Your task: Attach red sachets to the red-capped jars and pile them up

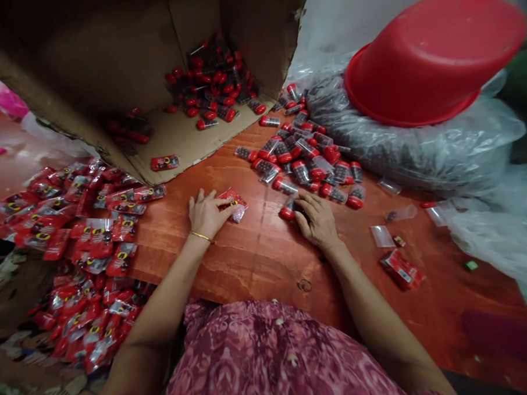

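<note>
On the wooden table my left hand (pixel 208 215) has its thumb and index finger closed on a small red printed packet (pixel 234 203) with a shiny clear end. My right hand (pixel 317 219) curls its fingers on a small clear tube with a red cap (pixel 287 211), which lies on its side with the cap pointing left; part of it is hidden under the fingers. Just beyond that hand spreads a pile of similar red-capped tubes (pixel 303 152) with dark contents. To the left of my left hand lies a heap of red packets (pixel 88 240), spilling over the table edge.
A cardboard box (pixel 192 160) on its side opens toward me, with more red-capped tubes inside. At right, a red plastic tub (pixel 436 56) rests upside down on a filled clear bag (pixel 388 151). Nearer lie a crumpled red pack (pixel 402 270) and loose clear tubes (pixel 382 236).
</note>
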`<state>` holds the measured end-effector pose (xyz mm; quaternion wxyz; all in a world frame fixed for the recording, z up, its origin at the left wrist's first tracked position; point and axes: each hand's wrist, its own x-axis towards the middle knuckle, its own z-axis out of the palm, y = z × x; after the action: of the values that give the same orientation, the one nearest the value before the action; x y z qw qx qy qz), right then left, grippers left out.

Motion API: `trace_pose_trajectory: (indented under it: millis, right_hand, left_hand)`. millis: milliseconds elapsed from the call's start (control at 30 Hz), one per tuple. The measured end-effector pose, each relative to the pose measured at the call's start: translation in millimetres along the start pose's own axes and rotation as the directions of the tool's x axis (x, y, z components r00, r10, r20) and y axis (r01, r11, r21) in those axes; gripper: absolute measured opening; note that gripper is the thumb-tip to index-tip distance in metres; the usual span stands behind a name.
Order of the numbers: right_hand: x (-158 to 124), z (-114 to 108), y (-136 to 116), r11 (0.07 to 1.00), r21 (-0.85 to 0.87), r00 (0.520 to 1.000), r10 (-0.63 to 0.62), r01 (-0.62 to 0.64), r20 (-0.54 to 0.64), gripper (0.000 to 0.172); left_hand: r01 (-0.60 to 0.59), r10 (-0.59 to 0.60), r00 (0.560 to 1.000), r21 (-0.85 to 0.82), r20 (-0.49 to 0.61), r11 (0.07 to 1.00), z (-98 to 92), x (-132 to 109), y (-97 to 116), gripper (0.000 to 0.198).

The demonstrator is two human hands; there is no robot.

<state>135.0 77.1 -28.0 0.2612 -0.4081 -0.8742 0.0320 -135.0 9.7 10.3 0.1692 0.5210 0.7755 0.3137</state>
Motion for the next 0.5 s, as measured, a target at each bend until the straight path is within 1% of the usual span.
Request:
trace_pose_trajectory:
  millis: [67, 200, 267, 333, 400, 433, 467, 500]
  right_hand:
    - [0, 1, 0, 1.0, -0.001, 1.0, 0.014, -0.014, 0.012, 0.034]
    - [1, 0, 2, 1.0, -0.008, 1.0, 0.013, -0.013, 0.0, 0.032]
    - [0, -2, 1, 1.0, -0.017, 0.999, 0.015, -0.016, -0.035, 0.03]
    - [0, -6, -7, 0.999, -0.009, 0.994, 0.041, -0.042, -0.104, 0.028]
    - [1, -10, -25, 0.992, 0.088, 0.983, 0.099, -0.086, -0.154, 0.028]
    - [3, -11, -37, 0.976, 0.182, 0.976, 0.146, -0.116, -0.159, 0.028]
    - [6, -12, -51, 0.94, 0.306, 0.97, 0.201, -0.152, -0.135, 0.03]
    - [9, -12, -65, 0.873, 0.442, 0.956, 0.276, -0.205, -0.103, 0.032]
  left_hand:
    - [0.006, -0.007, 1.0, -0.02, -0.022, 1.0, 3.9, 2, 0, 0.022]
    - [0.051, -0.051, 0.999, -0.02, -0.011, 0.999, 10.0, 5, 1, 0.012]
    - [0.057, -0.057, 0.998, -0.031, -0.014, 0.998, 10.3, 6, 0, 0.008]
    - [0.04, -0.041, 0.999, -0.046, -0.027, 0.998, 8.0, 4, 2, 0.007]
    - [0.002, -0.007, 0.997, -0.064, -0.079, 0.998, 3.9, -2, 7, 0.009]
    - [-0.023, 0.014, 0.993, -0.079, -0.115, 0.997, 1.7, -6, 11, 0.01]
    - [-0.049, 0.034, 0.988, -0.101, -0.147, 0.994, -0.4, -12, 17, 0.011]
    - [-0.075, 0.052, 0.984, -0.133, -0.169, 0.988, -2.2, -18, 23, 0.01]
